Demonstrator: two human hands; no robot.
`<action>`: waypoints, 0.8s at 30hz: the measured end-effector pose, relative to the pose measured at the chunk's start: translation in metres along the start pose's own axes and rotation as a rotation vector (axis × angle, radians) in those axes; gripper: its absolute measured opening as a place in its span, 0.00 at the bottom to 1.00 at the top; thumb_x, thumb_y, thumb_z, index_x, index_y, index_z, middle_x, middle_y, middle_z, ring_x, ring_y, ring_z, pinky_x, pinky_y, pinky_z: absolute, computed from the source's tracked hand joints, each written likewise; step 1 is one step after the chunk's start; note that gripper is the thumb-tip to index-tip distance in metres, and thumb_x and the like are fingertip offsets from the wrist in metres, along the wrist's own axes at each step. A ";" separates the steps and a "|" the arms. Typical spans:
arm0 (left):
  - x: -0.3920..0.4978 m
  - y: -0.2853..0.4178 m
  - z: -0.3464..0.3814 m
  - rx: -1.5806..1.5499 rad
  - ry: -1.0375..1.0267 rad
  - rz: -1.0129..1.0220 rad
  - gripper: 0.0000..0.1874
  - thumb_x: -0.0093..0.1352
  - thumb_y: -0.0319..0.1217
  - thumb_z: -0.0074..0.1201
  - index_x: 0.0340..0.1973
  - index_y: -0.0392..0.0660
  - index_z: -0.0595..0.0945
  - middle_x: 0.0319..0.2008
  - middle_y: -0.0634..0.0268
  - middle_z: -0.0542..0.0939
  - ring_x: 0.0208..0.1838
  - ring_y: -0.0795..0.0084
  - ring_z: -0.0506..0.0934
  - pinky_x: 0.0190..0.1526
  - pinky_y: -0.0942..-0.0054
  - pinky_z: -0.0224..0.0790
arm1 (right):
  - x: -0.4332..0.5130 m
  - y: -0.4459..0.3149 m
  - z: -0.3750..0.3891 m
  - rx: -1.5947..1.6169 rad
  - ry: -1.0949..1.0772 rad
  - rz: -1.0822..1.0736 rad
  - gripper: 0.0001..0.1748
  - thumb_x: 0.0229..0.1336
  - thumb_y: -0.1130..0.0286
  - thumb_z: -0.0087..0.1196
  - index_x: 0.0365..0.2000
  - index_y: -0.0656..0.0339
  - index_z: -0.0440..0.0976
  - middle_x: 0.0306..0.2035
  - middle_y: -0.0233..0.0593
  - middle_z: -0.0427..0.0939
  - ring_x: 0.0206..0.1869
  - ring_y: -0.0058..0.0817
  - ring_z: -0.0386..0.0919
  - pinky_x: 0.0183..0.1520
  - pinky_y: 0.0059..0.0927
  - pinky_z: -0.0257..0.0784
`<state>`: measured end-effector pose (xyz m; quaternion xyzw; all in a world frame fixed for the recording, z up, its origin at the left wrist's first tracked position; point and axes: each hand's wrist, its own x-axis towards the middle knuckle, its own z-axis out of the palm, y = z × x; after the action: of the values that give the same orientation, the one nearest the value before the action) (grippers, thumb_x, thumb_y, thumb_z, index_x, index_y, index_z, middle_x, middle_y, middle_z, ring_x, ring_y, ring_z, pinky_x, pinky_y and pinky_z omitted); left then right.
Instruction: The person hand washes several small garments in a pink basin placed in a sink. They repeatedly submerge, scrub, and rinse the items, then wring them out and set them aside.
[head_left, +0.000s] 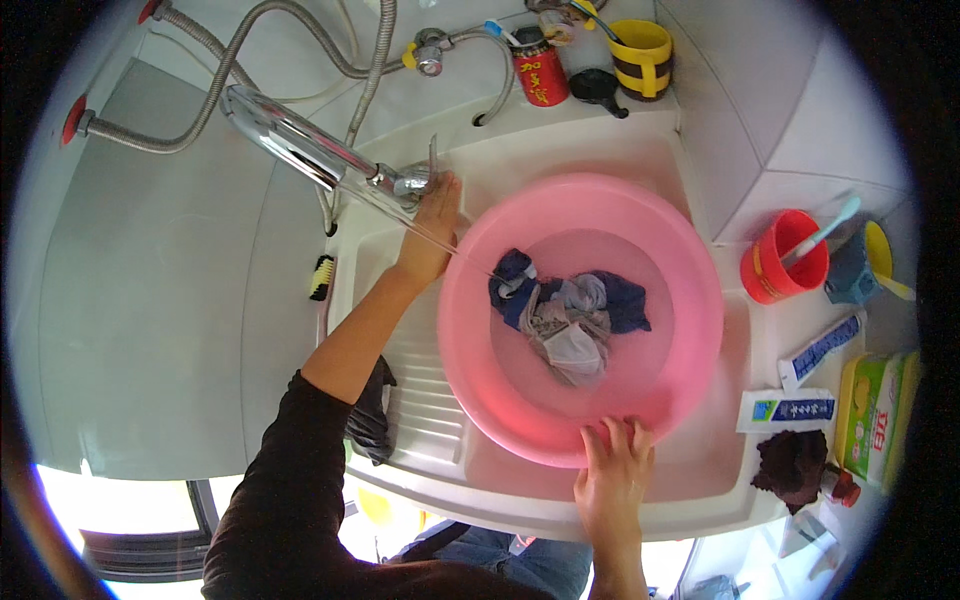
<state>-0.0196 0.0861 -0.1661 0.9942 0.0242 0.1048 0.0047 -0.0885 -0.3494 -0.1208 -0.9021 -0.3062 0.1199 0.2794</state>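
Note:
A round pink plastic basin (682, 300) rests in a white laundry sink (727, 480). Dark blue and grey cloths (574, 307) lie in water inside it. From the chrome faucet (300, 146) a thin stream of water runs down to the cloths. My left hand (433, 232) is at the faucet's lever, between it and the basin's left rim; its fingers reach up beside the lever, and whether they grip it cannot be told. The fingers of my right hand (616, 465) hook over the basin's near rim.
A ribbed washboard (424, 405) with a dark cloth (371, 420) is left of the basin. Behind stand a red can (541, 75) and a yellow cup (643, 64). On the right ledge are a red cup (772, 262), toothpaste tubes (787, 411) and a green-yellow package (870, 420).

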 end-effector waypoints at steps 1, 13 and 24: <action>0.003 -0.002 0.003 0.028 -0.016 -0.006 0.41 0.63 0.22 0.49 0.72 0.30 0.54 0.73 0.37 0.56 0.76 0.42 0.56 0.77 0.54 0.44 | 0.000 -0.001 0.001 -0.001 0.007 0.000 0.27 0.37 0.81 0.62 0.44 0.58 0.79 0.52 0.40 0.74 0.61 0.49 0.66 0.57 0.52 0.66; -0.048 0.034 -0.055 -0.061 -0.153 -0.082 0.33 0.60 0.21 0.52 0.64 0.39 0.71 0.68 0.47 0.68 0.70 0.50 0.68 0.68 0.58 0.64 | -0.007 0.010 0.011 -0.027 0.108 -0.090 0.21 0.40 0.75 0.64 0.41 0.56 0.79 0.50 0.38 0.75 0.60 0.44 0.67 0.58 0.48 0.67; -0.051 0.125 -0.027 -0.116 -0.114 0.136 0.29 0.61 0.22 0.55 0.60 0.46 0.75 0.53 0.48 0.79 0.58 0.42 0.76 0.59 0.52 0.70 | -0.010 0.011 0.019 -0.103 0.229 -0.169 0.13 0.41 0.77 0.60 0.33 0.59 0.79 0.42 0.39 0.76 0.54 0.45 0.69 0.53 0.44 0.71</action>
<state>-0.0688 -0.0413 -0.1488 0.9959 -0.0499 0.0493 0.0563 -0.0980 -0.3546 -0.1426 -0.8941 -0.3527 -0.0237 0.2750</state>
